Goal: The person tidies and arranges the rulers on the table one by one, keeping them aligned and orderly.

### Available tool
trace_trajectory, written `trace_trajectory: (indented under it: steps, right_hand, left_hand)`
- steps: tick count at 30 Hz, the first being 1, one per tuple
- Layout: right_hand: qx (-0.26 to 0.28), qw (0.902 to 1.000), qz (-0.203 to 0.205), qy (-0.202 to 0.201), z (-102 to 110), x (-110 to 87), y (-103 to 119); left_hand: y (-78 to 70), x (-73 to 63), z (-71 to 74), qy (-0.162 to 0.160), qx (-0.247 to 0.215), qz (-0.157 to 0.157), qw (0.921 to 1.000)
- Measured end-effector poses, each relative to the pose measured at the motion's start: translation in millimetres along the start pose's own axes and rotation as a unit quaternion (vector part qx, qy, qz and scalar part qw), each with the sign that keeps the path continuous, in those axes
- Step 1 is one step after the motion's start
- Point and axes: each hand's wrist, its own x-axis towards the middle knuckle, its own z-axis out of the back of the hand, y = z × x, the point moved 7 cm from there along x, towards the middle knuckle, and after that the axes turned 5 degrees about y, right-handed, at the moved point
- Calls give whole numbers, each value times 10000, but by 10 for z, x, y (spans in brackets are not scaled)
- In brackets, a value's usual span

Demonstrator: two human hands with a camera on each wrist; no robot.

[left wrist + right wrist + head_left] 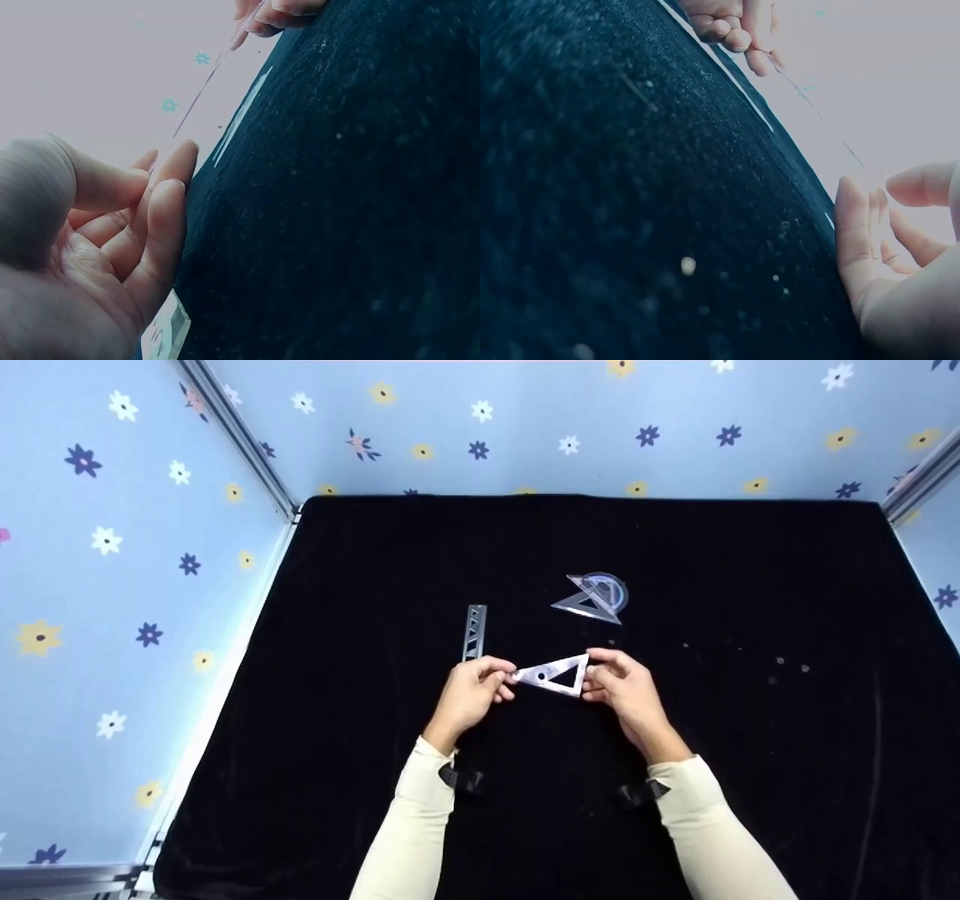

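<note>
A clear triangular set square (559,666) with a round hole and a triangular cutout is held up between both hands. My left hand (472,694) pinches its narrow tip between thumb and fingers. At the short side, my right hand (626,690) holds the edge with thumb and fingers bent about it. Both wrist views catch the set square nearly edge-on, as a thin line. Just beyond the left hand lies a clear ruler (482,630) with cutouts, its near end hidden by that hand. In the left wrist view, a pale clear piece (169,330) shows below the left hand.
Farther back on the black cloth (750,585), a clear protractor (620,594) overlaps a triangular piece (592,615). Small pale specks dot the cloth to the right. Flower-patterned panels (525,427) stand at the back and sides, with metal posts (247,442) at the corners.
</note>
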Motion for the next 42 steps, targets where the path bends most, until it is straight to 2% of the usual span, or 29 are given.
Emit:
trace_trajectory:
  steps: [8, 18, 21, 27, 36, 42]
  right_hand:
    - [79, 10000, 27, 24, 17, -26, -3]
    - [164, 9998, 53, 29, -22, -4, 9]
    - [144, 9999, 60, 36, -21, -14, 4]
    - [28, 9999, 107, 34, 3, -58, 5]
    - [-355, 9993, -49, -83, -9, -77, 3]
    - [-568, 9983, -63, -130, -49, -95, -3]
  left_hand:
    - [24, 1, 8, -74, -166, 87, 9998]
    - [-14, 10, 70, 35, -114, 34, 9999]
    - [-2, 0, 78, 160, -96, 31, 9998]
    - [1, -31, 82, 336, 90, 12, 9994]
    - [16, -59, 122, 504, 511, 310, 9969]
    - [16, -95, 187, 366, 602, 360, 9969]
